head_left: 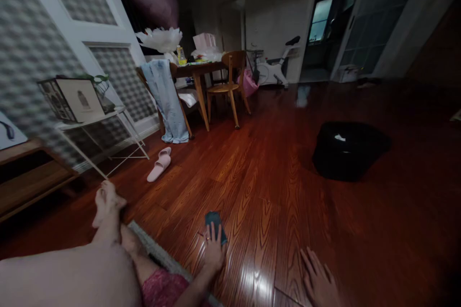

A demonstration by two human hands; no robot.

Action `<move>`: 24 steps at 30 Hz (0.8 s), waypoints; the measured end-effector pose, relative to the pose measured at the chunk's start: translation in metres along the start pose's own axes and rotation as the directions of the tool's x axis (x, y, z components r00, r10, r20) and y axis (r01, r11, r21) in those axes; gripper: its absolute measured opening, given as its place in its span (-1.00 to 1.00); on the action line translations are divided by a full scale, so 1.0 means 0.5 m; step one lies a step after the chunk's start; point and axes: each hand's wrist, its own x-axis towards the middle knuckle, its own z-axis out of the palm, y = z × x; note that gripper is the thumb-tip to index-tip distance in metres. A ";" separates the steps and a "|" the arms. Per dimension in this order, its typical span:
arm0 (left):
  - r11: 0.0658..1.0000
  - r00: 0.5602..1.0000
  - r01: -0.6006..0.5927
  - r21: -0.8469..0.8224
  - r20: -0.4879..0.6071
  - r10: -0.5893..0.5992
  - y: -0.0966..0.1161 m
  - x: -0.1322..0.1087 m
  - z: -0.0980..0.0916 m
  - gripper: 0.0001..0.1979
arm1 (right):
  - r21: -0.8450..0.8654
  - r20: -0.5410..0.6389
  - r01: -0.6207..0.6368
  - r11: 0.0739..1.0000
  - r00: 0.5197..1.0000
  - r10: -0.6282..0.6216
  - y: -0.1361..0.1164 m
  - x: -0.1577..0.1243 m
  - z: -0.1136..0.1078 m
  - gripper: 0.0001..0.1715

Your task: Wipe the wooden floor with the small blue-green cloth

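Note:
My left hand (213, 252) reaches over the floor with its fingers stretched out across a dark blue-green, flat rectangular object (212, 218) that looks like a phone. The fingers lie along its top and hide part of it; a ring shows on one finger. To the right, my right hand (320, 276) has its fingers extended and slightly apart, low over or on the wooden floor (259, 220), with nothing in it. Whether its palm touches the boards I cannot tell.
Bare legs (111, 244) stretch out at the left beside a grey mat edge (158, 249). Ahead lie pink slippers (159, 165) and a shiny black object (349, 151). Farther back stand a white side table (122, 112), a wooden chair (230, 87) and an exercise bike (275, 69).

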 end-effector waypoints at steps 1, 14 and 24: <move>0.996 0.996 -0.084 -0.039 0.014 0.085 0.033 -0.011 0.005 -0.28 | -0.009 0.007 0.002 1.000 1.000 -0.002 -0.004 0.000 -0.007 -0.27; 0.905 0.914 -0.405 -0.128 -0.044 0.403 0.124 -0.018 -0.001 -0.43 | -0.053 0.049 0.010 0.999 0.999 -0.007 -0.015 -0.004 -0.027 -0.26; 0.987 0.980 0.122 -0.102 -0.143 -0.136 -0.087 0.020 -0.010 -0.32 | -0.066 0.049 0.018 0.998 0.999 -0.014 -0.023 -0.005 -0.038 -0.22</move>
